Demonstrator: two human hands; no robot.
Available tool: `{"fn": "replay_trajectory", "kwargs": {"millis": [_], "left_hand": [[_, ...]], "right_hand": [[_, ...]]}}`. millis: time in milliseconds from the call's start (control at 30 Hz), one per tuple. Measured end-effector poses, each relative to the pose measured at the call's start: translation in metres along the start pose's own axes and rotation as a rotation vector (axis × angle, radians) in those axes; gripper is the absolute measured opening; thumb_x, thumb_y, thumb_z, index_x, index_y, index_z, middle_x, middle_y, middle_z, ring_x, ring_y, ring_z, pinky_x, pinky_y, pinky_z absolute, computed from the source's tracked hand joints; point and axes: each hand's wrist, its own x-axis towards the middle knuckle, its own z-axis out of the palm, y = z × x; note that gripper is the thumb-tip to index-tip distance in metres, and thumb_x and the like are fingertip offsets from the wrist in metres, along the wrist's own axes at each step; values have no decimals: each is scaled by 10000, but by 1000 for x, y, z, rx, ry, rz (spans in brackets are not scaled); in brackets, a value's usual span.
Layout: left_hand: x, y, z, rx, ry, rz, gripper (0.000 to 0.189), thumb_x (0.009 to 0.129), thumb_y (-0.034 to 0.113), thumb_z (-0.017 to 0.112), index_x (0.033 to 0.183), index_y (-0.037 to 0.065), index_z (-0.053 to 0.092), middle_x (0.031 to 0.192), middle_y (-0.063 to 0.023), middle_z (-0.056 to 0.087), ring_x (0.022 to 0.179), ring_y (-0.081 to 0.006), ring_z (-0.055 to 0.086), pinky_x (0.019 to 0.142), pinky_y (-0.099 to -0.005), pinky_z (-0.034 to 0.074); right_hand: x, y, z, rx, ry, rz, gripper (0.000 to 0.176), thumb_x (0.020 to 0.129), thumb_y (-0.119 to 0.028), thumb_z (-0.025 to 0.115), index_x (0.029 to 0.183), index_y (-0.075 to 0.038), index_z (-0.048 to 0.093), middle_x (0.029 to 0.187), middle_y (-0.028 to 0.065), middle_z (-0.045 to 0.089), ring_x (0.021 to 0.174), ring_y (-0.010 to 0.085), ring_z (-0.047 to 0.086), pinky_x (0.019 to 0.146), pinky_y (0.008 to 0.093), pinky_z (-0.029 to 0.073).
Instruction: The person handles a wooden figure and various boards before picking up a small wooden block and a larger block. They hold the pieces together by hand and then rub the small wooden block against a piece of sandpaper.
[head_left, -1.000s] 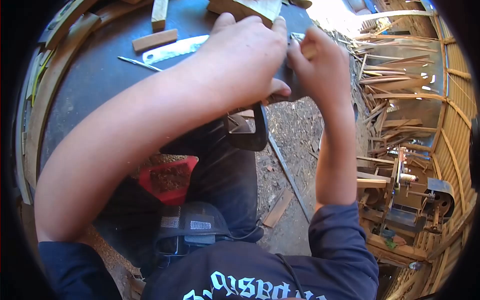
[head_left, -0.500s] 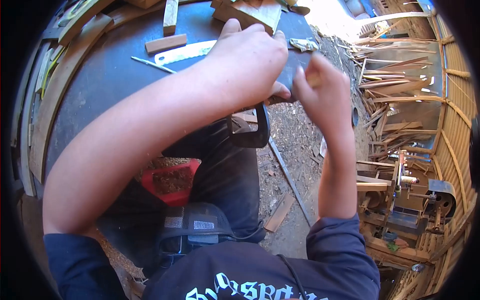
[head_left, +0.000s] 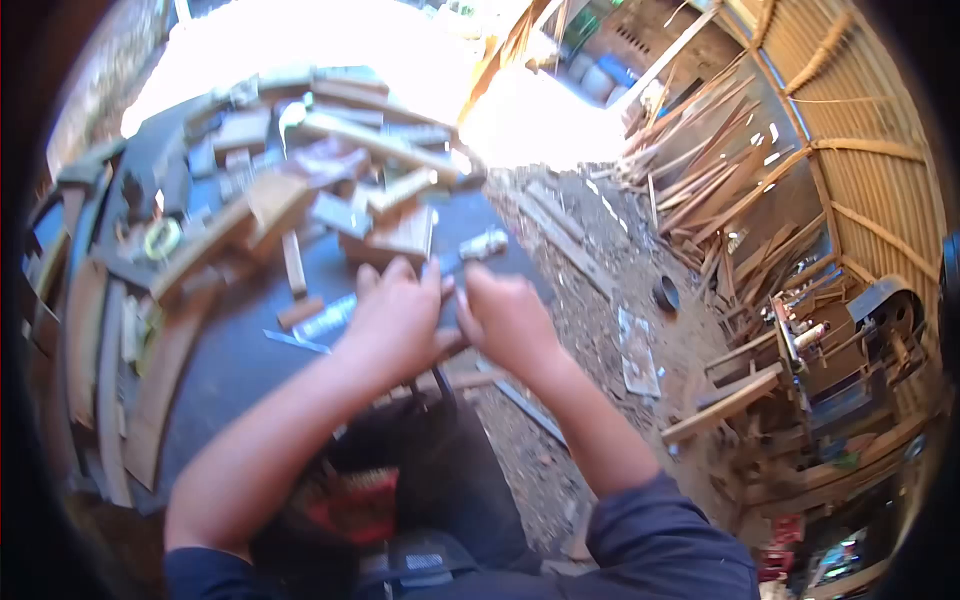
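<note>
My left hand (head_left: 395, 315) is at the near edge of the dark worktable (head_left: 225, 385), its fingers bent over a small brown piece of wood (head_left: 453, 342) that shows beside the thumb. Close by on the right, my right hand (head_left: 508, 318) is closed in a fist; whatever is in it is hidden and blurred. A dark clamp (head_left: 445, 383) hangs from the table edge below the hands. Left of my left hand lie a whitish flat strip (head_left: 325, 320), a thin pointed rod (head_left: 292, 340) and a short wooden block (head_left: 301, 312).
Wooden blocks and offcuts (head_left: 400, 235) cover the far side of the table, and long boards (head_left: 170, 385) line its left. A crumpled silvery object (head_left: 483, 243) sits near the right corner. Scrap sticks (head_left: 700, 190) and a machine (head_left: 850, 340) stand at right.
The view has tilted up and swung, showing more of the far table. Both hands appear lower and smaller in view, still close together at the table edge.
</note>
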Motion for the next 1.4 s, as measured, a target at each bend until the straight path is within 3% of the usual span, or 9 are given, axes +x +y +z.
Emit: {"fn": "replay_trajectory", "kwargs": {"millis": [100, 267, 333, 467, 600, 967, 1100, 1133, 1400], "left_hand": [[1, -1, -3, -13, -24, 16, 815, 776, 559, 787, 1348, -8, 660, 1414, -236, 615, 1167, -342, 596, 971, -544, 401], [1, -3, -8, -44, -88, -2, 786, 797, 564, 790, 1283, -25, 606, 1055, -183, 722, 1126, -342, 592, 954, -523, 394], [0, -3, -11, -43, -96, 0, 811, 791, 567, 792, 1306, -31, 601, 1067, -196, 720, 1137, -346, 586, 965, -518, 389], [-1, 0, -12, -79, -137, -15, 866, 795, 565, 794, 1419, 8, 566, 1107, -207, 708, 1188, -348, 561, 989, -486, 381], [-1, -2, -17, -91, -207, -14, 855, 805, 555, 790, 1456, 54, 552, 1135, -208, 696, 1200, -344, 552, 986, -475, 380], [-1, -3, -11, -89, -163, -36, 871, 789, 531, 802, 1478, 73, 533, 1181, -191, 683, 1216, -338, 539, 993, -488, 382], [-1, -3, -7, -97, -144, -38, 867, 791, 530, 805, 1475, 70, 536, 1189, -184, 683, 1231, -338, 539, 989, -504, 384], [-3, 4, -19, -72, -181, -27, 855, 814, 467, 795, 1469, -9, 521, 1209, -194, 690, 1251, -355, 541, 1010, -537, 393], [-3, 1, -9, -82, -112, -43, 806, 800, 492, 816, 1414, 32, 571, 1177, -211, 682, 1231, -347, 556, 992, -492, 407]], "right_hand": [[-6, -7, -12, 15, -72, 62, 225, 928, -197, 698, 866, -47, 542, 706, 186, 673, 707, 425, 686, 669, 528, 546], [4, -14, -13, 203, -61, 45, 186, 906, -102, 692, 1011, -31, 556, 893, 165, 685, 838, 383, 689, 775, 464, 558], [-6, -4, -21, 351, -137, -56, 275, 895, -32, 694, 1125, -24, 543, 1023, 137, 680, 949, 310, 695, 856, 397, 551], [-9, 5, -32, 600, -248, 277, 325, 878, -81, 778, 1148, -23, 606, 1017, 133, 723, 924, 211, 728, 827, 363, 577], [-13, 19, -21, 294, -8, 243, 295, 857, -92, 806, 1117, -26, 682, 1010, 141, 736, 896, 213, 747, 776, 359, 583], [-7, 17, -8, 353, 57, 211, 215, 850, -115, 777, 978, 1, 648, 966, 193, 686, 903, 377, 704, 785, 454, 544], [-12, 11, -4, 453, 29, 75, 235, 839, -130, 787, 994, -9, 659, 970, 182, 688, 867, 365, 703, 763, 442, 545], [-5, 26, -3, 295, 102, 69, 233, 843, -145, 788, 989, -13, 664, 958, 175, 695, 828, 349, 705, 743, 430, 546], [-5, 28, -3, 362, 39, 217, 204, 856, -138, 789, 963, -19, 663, 904, 166, 704, 768, 297, 701, 709, 379, 542]]}}
